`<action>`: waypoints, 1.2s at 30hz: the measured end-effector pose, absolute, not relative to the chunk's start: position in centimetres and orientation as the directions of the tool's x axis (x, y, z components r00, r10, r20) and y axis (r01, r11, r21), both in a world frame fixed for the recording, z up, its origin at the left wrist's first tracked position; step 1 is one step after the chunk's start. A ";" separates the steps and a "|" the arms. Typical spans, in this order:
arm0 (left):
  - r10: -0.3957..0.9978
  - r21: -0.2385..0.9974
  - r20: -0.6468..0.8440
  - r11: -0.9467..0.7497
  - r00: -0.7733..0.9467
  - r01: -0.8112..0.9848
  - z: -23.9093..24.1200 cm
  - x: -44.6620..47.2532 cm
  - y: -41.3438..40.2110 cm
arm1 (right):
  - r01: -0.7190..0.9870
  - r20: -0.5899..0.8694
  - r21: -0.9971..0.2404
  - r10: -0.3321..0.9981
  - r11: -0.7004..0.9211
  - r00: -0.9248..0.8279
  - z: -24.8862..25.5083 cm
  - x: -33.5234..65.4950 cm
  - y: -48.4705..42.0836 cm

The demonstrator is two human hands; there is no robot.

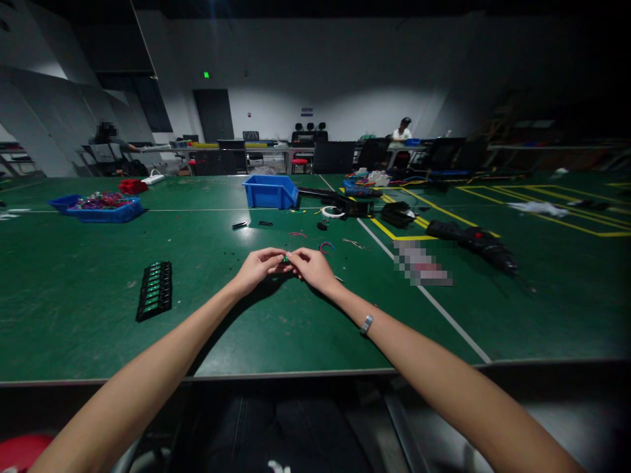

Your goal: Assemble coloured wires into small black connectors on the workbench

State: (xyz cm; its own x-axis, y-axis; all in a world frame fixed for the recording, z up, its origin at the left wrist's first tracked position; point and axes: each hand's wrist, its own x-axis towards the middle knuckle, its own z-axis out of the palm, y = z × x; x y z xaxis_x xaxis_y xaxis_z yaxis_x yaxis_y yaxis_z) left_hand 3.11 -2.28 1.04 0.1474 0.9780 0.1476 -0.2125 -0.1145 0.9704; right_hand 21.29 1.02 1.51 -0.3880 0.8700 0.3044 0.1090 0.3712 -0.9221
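Small part (286, 260) between both hands' fingertips

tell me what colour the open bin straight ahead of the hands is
Blue; the bin shows best in the head view.

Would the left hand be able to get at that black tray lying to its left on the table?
Probably yes. The black tray lies on bare green table with nothing between it and the left hand. That hand, though, is pinching a small part together with the right hand.
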 end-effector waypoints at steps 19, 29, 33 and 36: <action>0.984 0.961 0.144 -0.114 0.104 -0.253 0.7 3.4 -1.8 | 0.119 0.278 -0.932 0.886 0.343 -0.372 0.9 21.2 1.6; 0.969 0.958 0.245 -0.242 0.003 -0.156 1.8 3.9 -2.6 | 0.036 0.357 -0.924 0.895 0.380 -0.266 1.5 21.6 1.5; 0.963 0.952 0.271 -0.269 -0.004 -0.143 2.1 4.0 -2.8 | 0.033 0.368 -0.922 0.897 0.387 -0.245 1.5 21.6 1.7; 0.955 0.944 0.298 -0.295 -0.001 -0.147 2.1 3.9 -2.9 | 0.049 0.362 -0.922 0.901 0.384 -0.239 1.6 21.6 1.6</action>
